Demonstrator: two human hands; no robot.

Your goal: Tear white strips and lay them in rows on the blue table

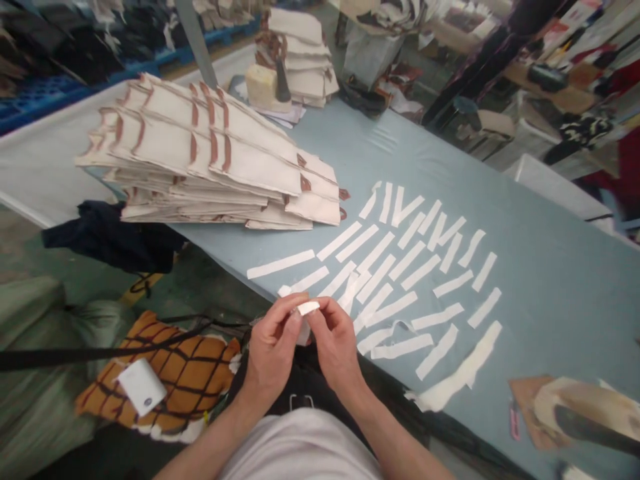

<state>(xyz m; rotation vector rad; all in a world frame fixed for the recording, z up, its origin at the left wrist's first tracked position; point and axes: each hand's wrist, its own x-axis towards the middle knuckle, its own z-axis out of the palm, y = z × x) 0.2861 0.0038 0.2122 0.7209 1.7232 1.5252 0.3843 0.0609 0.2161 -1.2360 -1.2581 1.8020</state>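
Observation:
My left hand (277, 333) and my right hand (333, 333) meet in front of my body at the table's near edge. Between their thumbs and fingertips they pinch a small white strip (308, 308), part of which hangs below the fingers. Both hands are closed on it, and the fingers hide much of its length. Just beyond, many loose white strips (393, 309) lie spread over the blue-grey tabletop (540, 287). A longer, ragged cream piece (463, 372) rests at the near edge, right of my hands.
A tall stack of cream fabric panels with brown trim (215, 147) stands at the left. Behind it are a yellow block (261, 85) and another cream stack (303, 57). A pink cutter (515, 421) lies at the right. An orange cushion (175, 367) sits below, bearing a white box (142, 387).

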